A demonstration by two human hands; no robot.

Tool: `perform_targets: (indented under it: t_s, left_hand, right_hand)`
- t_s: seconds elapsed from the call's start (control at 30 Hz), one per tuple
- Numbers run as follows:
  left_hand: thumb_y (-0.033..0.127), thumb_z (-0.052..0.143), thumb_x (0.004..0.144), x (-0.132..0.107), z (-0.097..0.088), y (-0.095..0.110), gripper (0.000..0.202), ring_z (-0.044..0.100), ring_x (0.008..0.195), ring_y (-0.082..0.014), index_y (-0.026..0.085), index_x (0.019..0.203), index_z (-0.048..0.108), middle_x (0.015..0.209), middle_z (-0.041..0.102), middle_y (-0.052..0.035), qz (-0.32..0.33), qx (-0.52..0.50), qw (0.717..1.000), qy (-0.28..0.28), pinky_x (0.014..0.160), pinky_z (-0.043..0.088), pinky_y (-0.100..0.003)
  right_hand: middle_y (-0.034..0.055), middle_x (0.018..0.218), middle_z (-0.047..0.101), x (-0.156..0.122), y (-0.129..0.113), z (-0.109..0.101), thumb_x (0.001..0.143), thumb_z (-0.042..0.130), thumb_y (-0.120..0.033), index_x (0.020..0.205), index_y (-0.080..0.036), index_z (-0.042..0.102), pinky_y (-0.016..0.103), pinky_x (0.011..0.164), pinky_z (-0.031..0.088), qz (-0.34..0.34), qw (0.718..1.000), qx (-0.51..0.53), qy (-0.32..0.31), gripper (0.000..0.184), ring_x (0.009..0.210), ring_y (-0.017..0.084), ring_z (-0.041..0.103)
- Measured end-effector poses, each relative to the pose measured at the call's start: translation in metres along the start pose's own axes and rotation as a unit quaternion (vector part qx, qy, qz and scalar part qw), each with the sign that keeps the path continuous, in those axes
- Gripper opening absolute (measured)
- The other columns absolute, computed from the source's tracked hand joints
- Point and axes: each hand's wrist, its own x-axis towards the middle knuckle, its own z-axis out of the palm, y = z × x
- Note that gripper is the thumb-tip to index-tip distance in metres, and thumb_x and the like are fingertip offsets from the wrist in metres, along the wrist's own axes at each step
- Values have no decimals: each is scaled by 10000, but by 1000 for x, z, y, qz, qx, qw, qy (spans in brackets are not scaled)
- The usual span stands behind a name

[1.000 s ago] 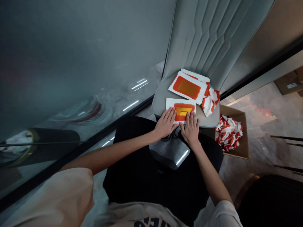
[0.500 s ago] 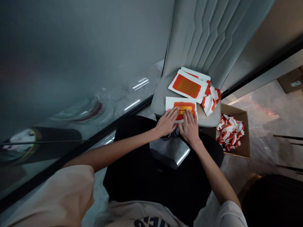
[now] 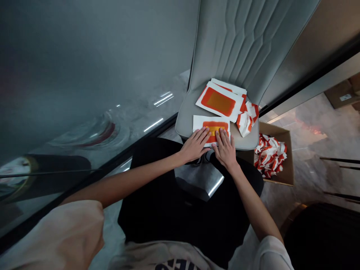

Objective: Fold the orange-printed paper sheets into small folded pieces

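A white paper sheet with an orange block and a yellow-orange middle [image 3: 198, 120] lies near the front edge of the chair seat, with a crease or seam across its centre. My left hand [image 3: 194, 144] rests flat on its left side, fingers stretched out. On its right side lies my right hand [image 3: 225, 149], fingers spread and pressing the paper. Both hands cover parts of the sheet's lower half. Just behind, several similar printed sheets [image 3: 219, 102] lie stacked and overlapping. Crumpled orange-and-white paper [image 3: 246, 120] sits to their right.
The grey padded chair [image 3: 184, 122] stands against a glossy dark panel [image 3: 98, 56]. A cardboard box [image 3: 289, 157] holding many crumpled papers [image 3: 270, 155] is on the floor to its right. Another carton [image 3: 341, 93] stands at the far right. Thin dark legs [image 3: 339, 160] show at the right edge.
My fingers have spread a little, and my hands have slid slightly apart on the sheet. The whole view has shifted slightly; the stacked sheets and crumpled paper stay in place.
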Motion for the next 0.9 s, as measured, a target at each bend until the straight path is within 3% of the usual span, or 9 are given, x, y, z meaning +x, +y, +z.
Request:
perform_targets:
  t_s: [0.2,0.43,0.53,0.6,0.73,0.8,0.9]
  left_hand:
    - [336,584,972,11,-2,13,752,221,1593,-388,36,1617,341,1681,299,-246,-39,33,998,-31,1298,186,-555]
    - [200,506,969,20,1,22,636,289,1565,-392,46,1581,421,1638,380,-255,-63,33,997,-18,1270,230,-580]
    - [168,505,954,22,-1,21,638,319,1550,-386,50,1576,426,1625,404,-248,-70,26,997,-16,1261,246,-578]
    - [181,513,957,21,-2,21,653,338,1539,-382,33,1583,402,1620,412,-248,-71,17,997,-6,1258,259,-566]
    - [135,523,926,16,2,14,670,333,1542,-362,23,1576,405,1615,420,-244,-51,-11,999,11,1269,260,-546]
    - [67,509,885,12,4,7,680,328,1550,-336,60,1562,442,1603,444,-223,-28,-33,999,15,1275,258,-541]
    - [-9,473,835,5,3,-7,706,371,1531,-287,118,1529,504,1560,507,-177,24,-76,997,18,1272,290,-520]
  right_hand:
    - [112,1722,258,-1,3,11,1106,317,-480,1662,-177,265,528,1314,52,13,999,26,24,636,1618,228,194]
    - [121,1708,299,-1,16,15,1100,321,-489,1655,-184,283,535,1310,78,41,994,92,52,635,1612,227,216]
    - [138,1681,363,-3,21,11,1089,351,-495,1635,-197,322,556,1300,142,35,984,156,73,623,1595,237,267]
    - [171,1652,402,-7,20,6,1073,394,-499,1600,-183,374,565,1274,235,62,966,210,137,615,1571,258,319]
    - [217,1521,509,-20,18,-5,1006,548,-496,1394,-161,561,494,1149,446,152,898,293,289,512,1425,289,503]
    - [186,1357,618,-26,20,-8,976,597,-499,1275,-172,600,439,1042,521,206,866,338,307,443,1232,265,634]
    - [71,1023,708,-33,27,-4,947,620,-548,1172,-204,546,333,809,575,280,806,455,254,418,855,188,704]
